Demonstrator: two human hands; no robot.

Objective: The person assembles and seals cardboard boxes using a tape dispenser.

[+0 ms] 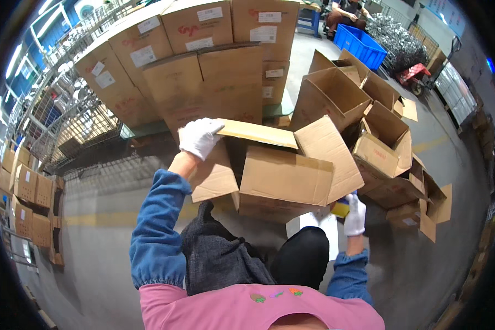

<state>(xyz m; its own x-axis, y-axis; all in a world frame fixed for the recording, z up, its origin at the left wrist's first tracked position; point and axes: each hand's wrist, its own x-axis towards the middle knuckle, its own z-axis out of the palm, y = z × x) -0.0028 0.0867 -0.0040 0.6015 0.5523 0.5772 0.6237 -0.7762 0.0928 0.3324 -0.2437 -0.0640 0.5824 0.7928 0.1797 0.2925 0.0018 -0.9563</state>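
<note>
An open cardboard box (286, 174) stands in front of my knees with its flaps spread outward. My left hand (199, 137), in a white glove, is closed on the left end of the far flap (257, 133). My right hand (355, 215), also gloved in white, is wrapped round a yellow and blue hand tool (340, 208) beside the box's near right corner. The tool looks like a tape dispenser, but the fingers cover part of it. A white sheet-like thing (325, 231) shows beneath the box, partly behind my right knee.
Tall stacks of cardboard boxes (198, 27) rise beyond the box. Several open boxes (377, 143) lie piled at the right. Wire cages (74, 129) stand at the left. A blue crate (360, 47), a red pallet jack (413, 73) and a seated person (346, 12) are farther back.
</note>
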